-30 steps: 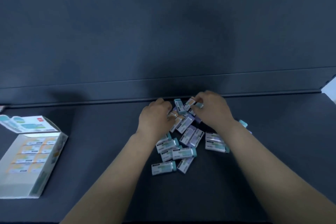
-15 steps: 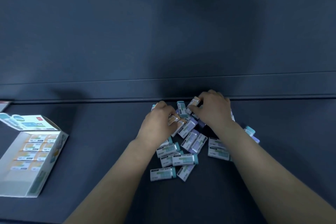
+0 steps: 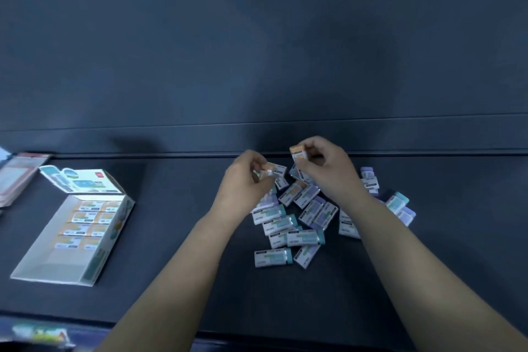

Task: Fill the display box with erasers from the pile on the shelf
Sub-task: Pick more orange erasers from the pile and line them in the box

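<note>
Spanning the whole view, largest item: dark blue-grey flat shelf surface (image 3: 177, 280), backed by a plain dark wall panel

Sitting at the left of the shelf, well apart from the pile: white printed cardboard display box (image 3: 85, 268) with its lid flap standing open; rows of orange-labelled erasers are filling its far part, while the near part is showing bare white floor, so by my judgement the box is only partly filled

Lying at centre-right near the back edge: loose pile of small wrapped rectangular erasers (image 3: 300, 226) with teal, purple and orange ends, many overlapping

Working over the far end of the pile: left hand (image 3: 245, 183), fingers curled and pinching a small white-wrapped eraser (image 3: 264, 174); half a second ago this hand was pressing down into the pile, now it is lifting clear

Rising beside it: right hand (image 3: 328, 168), fingers curled round an orange-ended eraser (image 3: 298, 153), holding it upright above the pile, where it was lower among the erasers before

Reading of the change: both hands are now carrying picked erasers, which suggests a carry leftward to the box is coming next
</note>
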Tool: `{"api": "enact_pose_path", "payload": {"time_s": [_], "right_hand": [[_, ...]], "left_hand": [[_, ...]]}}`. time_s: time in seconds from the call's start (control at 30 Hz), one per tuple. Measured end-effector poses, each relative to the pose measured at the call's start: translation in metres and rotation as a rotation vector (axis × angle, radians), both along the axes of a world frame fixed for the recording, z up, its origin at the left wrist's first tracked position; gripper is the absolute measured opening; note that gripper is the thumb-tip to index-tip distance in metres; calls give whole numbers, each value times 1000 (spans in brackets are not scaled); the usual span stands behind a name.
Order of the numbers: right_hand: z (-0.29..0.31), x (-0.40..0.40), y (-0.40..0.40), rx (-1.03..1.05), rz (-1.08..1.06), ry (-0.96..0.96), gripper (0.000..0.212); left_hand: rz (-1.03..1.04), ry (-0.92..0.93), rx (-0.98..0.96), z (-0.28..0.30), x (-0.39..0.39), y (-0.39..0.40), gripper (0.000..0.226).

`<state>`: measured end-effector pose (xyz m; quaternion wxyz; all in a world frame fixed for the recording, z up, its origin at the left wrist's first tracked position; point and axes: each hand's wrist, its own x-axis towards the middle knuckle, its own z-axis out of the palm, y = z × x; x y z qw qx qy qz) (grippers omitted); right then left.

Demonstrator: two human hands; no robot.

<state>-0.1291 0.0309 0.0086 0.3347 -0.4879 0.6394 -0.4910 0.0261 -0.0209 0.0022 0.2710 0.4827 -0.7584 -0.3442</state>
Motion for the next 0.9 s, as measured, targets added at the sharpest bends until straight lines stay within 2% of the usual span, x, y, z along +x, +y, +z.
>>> {"api": "enact_pose_path", "payload": {"time_s": [0.13, 0.23, 0.37, 0.53, 0.77, 0.9], "right_hand": [[9, 31, 4, 22, 80, -32, 11], [10, 60, 2, 27, 35, -95, 14], [7, 106, -6, 20, 7, -126, 8], [3, 177, -24, 29, -50, -196, 10], [2, 279, -43, 53, -97, -207, 11], [-1, 321, -49, 21, -132, -263, 8]], "left_hand": [[60, 122, 8, 13, 30, -3, 19], [88, 157, 20, 16, 60, -7, 12], [132, 204, 15, 19, 109, -18, 24], [120, 250, 57, 20, 178, -35, 25], [72, 229, 113, 16, 275, -67, 13], [34, 195, 99, 12, 316, -79, 13]]}}
